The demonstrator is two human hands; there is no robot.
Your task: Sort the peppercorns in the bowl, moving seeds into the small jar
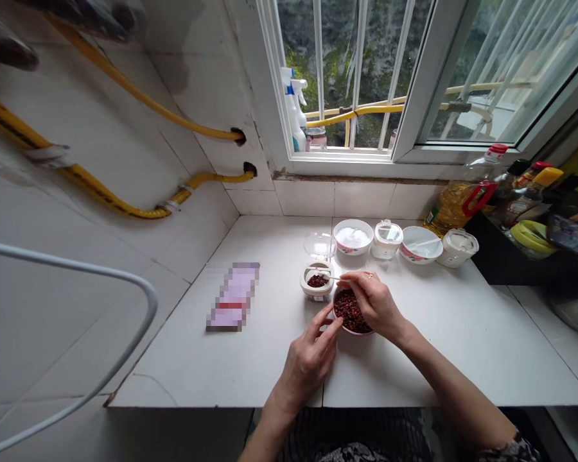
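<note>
A pink-rimmed bowl [352, 313] full of dark red dried spice stands on the white tiled counter. My left hand [313, 350] rests at the bowl's left side, its fingers closed on the rim. In my right hand [370, 300], over the bowl's right part, is the handle of a small white spoon [331, 277]. The spoon reaches left into an open white jar [316, 292], which holds some of the same dark red spice. The jar's clear lid [319, 245] stands raised behind it.
Behind are two white bowls [353, 237] [420, 245] and two lidded jars [388, 239] [458, 248]. An oil bottle [460, 199] and a black rack [486, 256] of bottles stand at right. A blurred purple packet [234, 296] lies left.
</note>
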